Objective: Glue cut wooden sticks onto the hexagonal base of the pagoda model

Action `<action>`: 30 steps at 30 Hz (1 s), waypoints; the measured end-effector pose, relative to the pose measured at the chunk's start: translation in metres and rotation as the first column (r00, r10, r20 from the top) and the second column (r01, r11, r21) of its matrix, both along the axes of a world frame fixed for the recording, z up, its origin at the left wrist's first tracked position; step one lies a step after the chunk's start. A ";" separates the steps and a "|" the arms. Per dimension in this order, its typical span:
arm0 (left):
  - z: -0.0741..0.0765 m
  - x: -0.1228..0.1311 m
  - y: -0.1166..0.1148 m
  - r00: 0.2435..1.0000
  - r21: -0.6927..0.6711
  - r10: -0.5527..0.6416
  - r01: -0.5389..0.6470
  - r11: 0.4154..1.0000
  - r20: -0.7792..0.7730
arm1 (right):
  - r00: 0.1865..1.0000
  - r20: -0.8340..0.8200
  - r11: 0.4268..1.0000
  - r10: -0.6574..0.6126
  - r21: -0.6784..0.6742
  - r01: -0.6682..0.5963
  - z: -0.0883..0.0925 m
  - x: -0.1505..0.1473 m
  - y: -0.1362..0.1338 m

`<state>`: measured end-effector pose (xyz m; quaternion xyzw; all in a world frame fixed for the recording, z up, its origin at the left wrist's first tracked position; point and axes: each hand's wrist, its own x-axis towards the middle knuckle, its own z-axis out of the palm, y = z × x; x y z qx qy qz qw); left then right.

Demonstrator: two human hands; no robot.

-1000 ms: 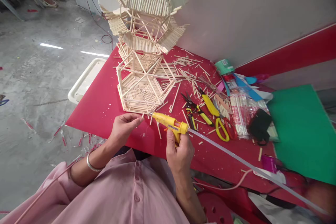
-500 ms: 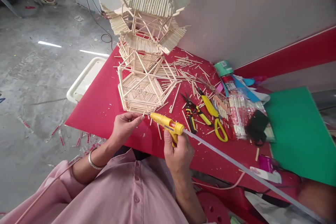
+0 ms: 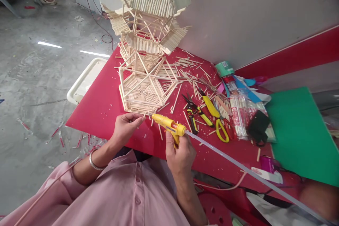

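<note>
Near the front edge of the red tabletop (image 3: 106, 102), a yellow hot-glue gun (image 3: 169, 126) is gripped in the right hand (image 3: 180, 155), fingers wrapped round its handle. A thin wooden stick (image 3: 145, 116) is pinched in the left hand (image 3: 125, 129) at the nozzle. The bead is best kept small and the stick steady. Just beyond stands the hexagonal tiered stick tower (image 3: 144, 60).

Yellow glue gun (image 3: 168, 125), red table (image 3: 100, 106), pale stick tower (image 3: 145, 42).
</note>
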<state>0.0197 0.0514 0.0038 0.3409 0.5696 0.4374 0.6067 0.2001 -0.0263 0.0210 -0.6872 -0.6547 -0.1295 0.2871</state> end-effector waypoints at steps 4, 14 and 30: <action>0.000 0.000 0.000 1.000 -0.004 -0.004 0.004 1.000 0.001 | 1.000 0.013 1.000 0.002 0.015 -0.002 0.002 0.000 0.000; 0.003 0.001 0.000 1.000 -0.018 0.008 -0.008 1.000 0.010 | 1.000 0.002 0.999 0.017 0.041 -0.017 -0.001 -0.003 0.001; -0.001 0.000 -0.001 1.000 0.041 -0.010 0.011 0.999 -0.018 | 0.964 -0.257 0.997 -0.073 -0.031 0.067 -0.004 0.010 -0.012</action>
